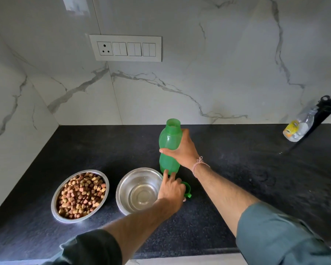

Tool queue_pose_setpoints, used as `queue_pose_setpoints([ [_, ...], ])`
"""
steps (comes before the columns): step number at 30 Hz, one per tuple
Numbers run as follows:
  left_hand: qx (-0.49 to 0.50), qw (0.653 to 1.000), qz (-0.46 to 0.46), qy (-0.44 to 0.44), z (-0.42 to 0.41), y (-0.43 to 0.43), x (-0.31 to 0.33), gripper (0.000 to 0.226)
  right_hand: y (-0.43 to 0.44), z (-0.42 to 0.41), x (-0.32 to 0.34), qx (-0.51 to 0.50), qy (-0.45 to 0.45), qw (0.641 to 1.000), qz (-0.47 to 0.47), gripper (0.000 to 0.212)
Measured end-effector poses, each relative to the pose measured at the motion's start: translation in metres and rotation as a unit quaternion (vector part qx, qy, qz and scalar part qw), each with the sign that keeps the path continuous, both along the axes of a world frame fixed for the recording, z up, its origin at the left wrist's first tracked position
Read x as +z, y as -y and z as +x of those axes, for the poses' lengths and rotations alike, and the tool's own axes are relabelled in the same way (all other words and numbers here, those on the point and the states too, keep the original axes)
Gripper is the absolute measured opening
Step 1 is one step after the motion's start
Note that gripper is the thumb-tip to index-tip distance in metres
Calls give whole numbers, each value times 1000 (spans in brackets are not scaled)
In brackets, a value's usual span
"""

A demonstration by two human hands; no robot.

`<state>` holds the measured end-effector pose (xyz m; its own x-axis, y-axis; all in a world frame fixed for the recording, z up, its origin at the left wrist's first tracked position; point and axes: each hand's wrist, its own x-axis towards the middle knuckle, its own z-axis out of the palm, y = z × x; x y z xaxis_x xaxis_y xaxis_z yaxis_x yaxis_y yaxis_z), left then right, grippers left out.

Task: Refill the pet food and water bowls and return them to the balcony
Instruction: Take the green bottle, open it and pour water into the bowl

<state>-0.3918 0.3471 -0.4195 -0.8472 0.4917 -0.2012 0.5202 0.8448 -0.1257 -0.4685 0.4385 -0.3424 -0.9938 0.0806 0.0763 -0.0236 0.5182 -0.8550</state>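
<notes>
Two steel bowls sit on the black counter. The left bowl (pixel 80 196) is full of brown kibble. The right bowl (pixel 139 190) holds clear water. Just behind the water bowl a green plastic bottle (pixel 169 139) stands upright with its mouth uncapped, and my right hand (pixel 182 149) grips it around the middle. My left hand (pixel 171 189) reaches over the water bowl's right rim, holding the green cap (pixel 187 190) in its curled lower fingers while two straight fingers touch the bottle's base.
The black granite counter (pixel 237 169) runs into a corner of white marble wall. A switch panel (pixel 125 47) is on the wall above. A clear bottle with a yellow label (pixel 296 129) stands at the far right beside a dark object.
</notes>
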Motion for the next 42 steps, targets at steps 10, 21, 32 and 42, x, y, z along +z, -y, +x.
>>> queue_pose_setpoints([
  [10, 53, 988, 145, -25, 5, 12, 2, 58, 1, 1, 2, -4, 3, 1000, 16, 84],
  [21, 255, 804, 535, 49, -18, 27, 76, 88, -25, 20, 41, -47, -16, 995, 89, 76],
  [32, 256, 747, 606, 97, 20, 23, 102, 72, -11, 104, 67, -59, -25, 996, 57, 88],
  [42, 289, 607, 712, 202, 89, 46, 97, 66, -34, 174, 62, 107, 154, 976, 110, 122],
])
